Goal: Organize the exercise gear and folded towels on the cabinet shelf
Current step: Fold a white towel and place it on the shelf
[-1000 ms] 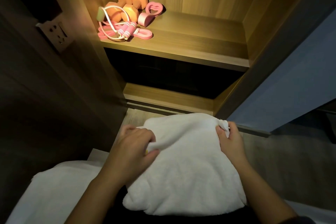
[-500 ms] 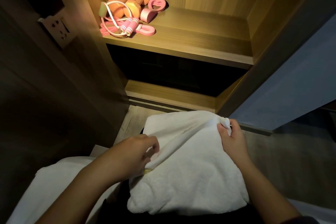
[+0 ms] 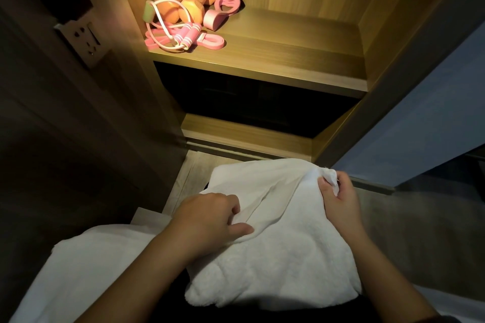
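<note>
We see cabinet shelf (image 3: 275, 60) lit, above and ahead. White towel (image 3: 275, 257) sits low before us, mid-fold, not yet shelved. Second towel (image 3: 91, 270) lies at left, waiting. Left hand (image 3: 207, 220) curls on centre crease, right hand (image 3: 338, 199) bunches far corner. Hands well apart, keeping cloth taut, we judge. Dumbbells (image 3: 189, 0) and jump rope (image 3: 181, 34) packed into shelf's back-left corner, we reckon to save room for towels.

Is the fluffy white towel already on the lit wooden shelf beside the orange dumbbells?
No, the fluffy white towel is below the lit wooden shelf, gripped by the left hand and right hand.
</note>
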